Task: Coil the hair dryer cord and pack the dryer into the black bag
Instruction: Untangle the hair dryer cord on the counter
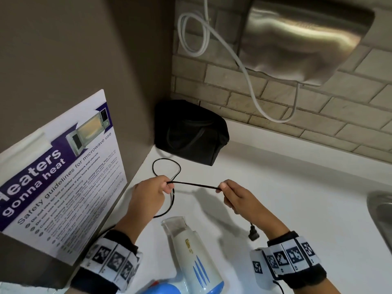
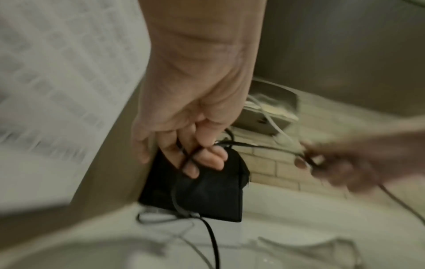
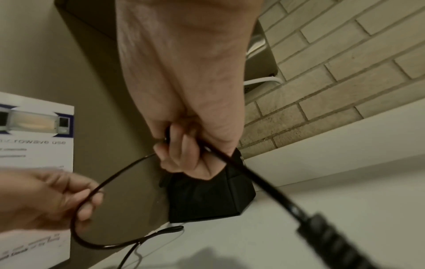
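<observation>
A white and blue hair dryer point(image 1: 191, 257) lies on the white counter point(image 1: 286, 187) near me, nozzle pointing away. Its thin black cord point(image 1: 194, 184) is stretched between my hands. My left hand point(image 1: 151, 193) pinches the cord where a small loop point(image 1: 166, 167) crosses; in the left wrist view the cord point(image 2: 190, 154) runs across my curled fingers. My right hand point(image 1: 233, 195) grips the cord too, and the plug point(image 1: 253, 234) hangs below it. The black bag point(image 1: 191, 132) stands in the back corner beyond both hands, also the bag point(image 3: 207, 196) in the right wrist view.
A microwave safety poster point(image 1: 61, 177) hangs on the brown wall at left. A steel wall unit point(image 1: 303, 41) with a white cable point(image 1: 250, 81) is mounted on the brick wall. A sink edge point(image 1: 381, 215) shows at right.
</observation>
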Action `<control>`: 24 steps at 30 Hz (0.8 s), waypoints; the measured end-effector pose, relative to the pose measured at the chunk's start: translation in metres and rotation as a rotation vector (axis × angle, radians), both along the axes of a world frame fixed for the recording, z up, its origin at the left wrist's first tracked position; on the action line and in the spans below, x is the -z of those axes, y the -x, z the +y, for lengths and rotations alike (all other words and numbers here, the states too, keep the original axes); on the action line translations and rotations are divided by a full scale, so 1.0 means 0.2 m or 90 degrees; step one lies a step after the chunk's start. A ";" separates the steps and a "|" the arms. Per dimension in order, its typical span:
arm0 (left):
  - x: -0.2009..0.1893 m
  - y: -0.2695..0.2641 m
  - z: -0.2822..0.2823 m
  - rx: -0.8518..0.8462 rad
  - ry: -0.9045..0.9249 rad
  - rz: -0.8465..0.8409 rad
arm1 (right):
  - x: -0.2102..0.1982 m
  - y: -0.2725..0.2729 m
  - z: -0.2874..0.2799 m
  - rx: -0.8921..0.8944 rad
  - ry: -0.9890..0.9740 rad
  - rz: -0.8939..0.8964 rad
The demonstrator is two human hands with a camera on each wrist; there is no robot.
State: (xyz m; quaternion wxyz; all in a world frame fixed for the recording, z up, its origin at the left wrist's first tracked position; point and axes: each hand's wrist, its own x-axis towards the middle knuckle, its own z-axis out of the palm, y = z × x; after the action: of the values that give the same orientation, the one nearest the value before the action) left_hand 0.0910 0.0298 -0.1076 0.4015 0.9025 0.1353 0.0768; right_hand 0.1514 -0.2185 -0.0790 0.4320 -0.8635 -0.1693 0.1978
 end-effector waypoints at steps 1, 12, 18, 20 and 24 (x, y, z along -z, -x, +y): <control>-0.04 0.01 -0.04 0.019 -0.070 0.005 | 0.00 0.00 0.01 0.014 -0.002 -0.009; -0.13 -0.03 -0.28 0.067 0.149 -0.080 | -0.06 0.03 -0.01 -0.116 0.000 0.021; -0.11 0.01 -0.16 -0.006 0.300 -0.089 | 0.00 -0.05 -0.22 -0.054 0.041 -0.026; -0.11 0.03 -0.18 0.026 0.295 -0.089 | 0.03 -0.07 -0.25 -0.005 0.003 -0.013; -0.07 0.04 -0.23 0.018 0.248 -0.087 | 0.03 -0.04 -0.21 -0.006 -0.041 -0.029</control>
State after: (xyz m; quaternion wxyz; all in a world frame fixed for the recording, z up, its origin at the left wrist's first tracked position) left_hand 0.0829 -0.0171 -0.0927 0.5777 0.8024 0.1069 0.1047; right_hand 0.1591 -0.2598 -0.0855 0.4545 -0.8528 -0.1892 0.1744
